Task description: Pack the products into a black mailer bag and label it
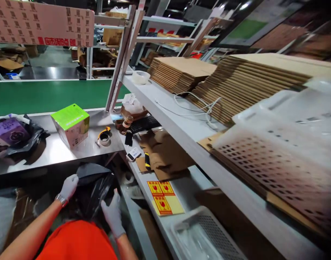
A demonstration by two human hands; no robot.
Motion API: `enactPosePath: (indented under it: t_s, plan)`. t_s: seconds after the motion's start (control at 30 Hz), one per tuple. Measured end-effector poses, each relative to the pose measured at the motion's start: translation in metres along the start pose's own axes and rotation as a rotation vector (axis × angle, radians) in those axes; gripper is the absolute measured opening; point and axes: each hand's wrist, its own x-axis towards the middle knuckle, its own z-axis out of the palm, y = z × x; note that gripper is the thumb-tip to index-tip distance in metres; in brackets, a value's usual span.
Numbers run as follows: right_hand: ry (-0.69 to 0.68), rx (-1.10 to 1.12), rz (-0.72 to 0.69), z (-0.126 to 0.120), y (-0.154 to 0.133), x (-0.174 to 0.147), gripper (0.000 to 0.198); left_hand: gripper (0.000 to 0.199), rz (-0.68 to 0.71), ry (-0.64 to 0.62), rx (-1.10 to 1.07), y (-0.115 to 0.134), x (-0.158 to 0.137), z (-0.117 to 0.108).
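Both my hands wear white gloves and hold a black plastic bag (pixel 93 188) below the edge of the steel table (pixel 62 153). My left hand (pixel 69 186) grips the bag's upper left edge. My right hand (pixel 113 213) grips its right side lower down. A watch sits on my left wrist. An orange garment covers my front at the bottom of the view. On the table above the bag stand a green and pink box (pixel 71 125) and a tape dispenser (pixel 104 137).
A green conveyor belt (pixel 46 95) runs behind the table. Purple packets on black bags (pixel 11 135) lie at the table's left. To the right, shelves carry flat cardboard stacks (pixel 244 85), white perforated trays (pixel 284 144), cables, a tape roll (pixel 141 77) and yellow-red stickers (pixel 162 198).
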Motion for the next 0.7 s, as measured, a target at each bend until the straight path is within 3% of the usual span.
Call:
enactPosePath:
  t_s: [0.07,0.13,0.17,0.23,0.3,0.4,0.47,0.53,0.6,0.7]
  plan:
    - [-0.012,-0.086,-0.201,0.003,-0.035,0.016,0.108,0.025,0.07,-0.089,0.075,0.004,-0.008,-0.002]
    - [-0.23,-0.171,-0.409,0.013,-0.066,0.034,0.111,0.024,0.149,-0.174,0.126,0.012,-0.018,-0.003]
    - [-0.36,-0.214,-0.457,0.02,-0.077,0.043,0.107,0.025,0.182,-0.218,0.137,0.018,-0.023,-0.004]
    - [-0.499,-0.277,-0.432,0.035,-0.087,0.06,0.077,0.025,0.217,-0.295,0.155,0.028,-0.03,-0.011]
    - [-0.417,-0.276,-0.302,0.046,-0.082,0.075,0.041,0.029,0.236,-0.34,0.219,0.031,-0.034,-0.024]
    - [-0.129,-0.199,-0.045,0.046,-0.061,0.089,0.033,0.052,0.265,-0.339,0.386,0.018,-0.029,-0.05]
    - [-0.006,-0.17,0.062,0.036,-0.049,0.093,0.038,0.065,0.279,-0.352,0.49,0.0,-0.02,-0.072]
    - [0.032,-0.19,0.103,0.021,-0.042,0.089,0.044,0.072,0.243,-0.376,0.601,-0.02,-0.01,-0.095]
    - [0.038,-0.264,0.108,0.004,-0.041,0.08,0.037,0.077,0.127,-0.353,0.723,-0.042,-0.001,-0.118]
    - [0.02,-0.356,0.076,-0.015,-0.062,0.064,0.025,0.078,-0.069,-0.22,0.835,-0.076,0.008,-0.148]
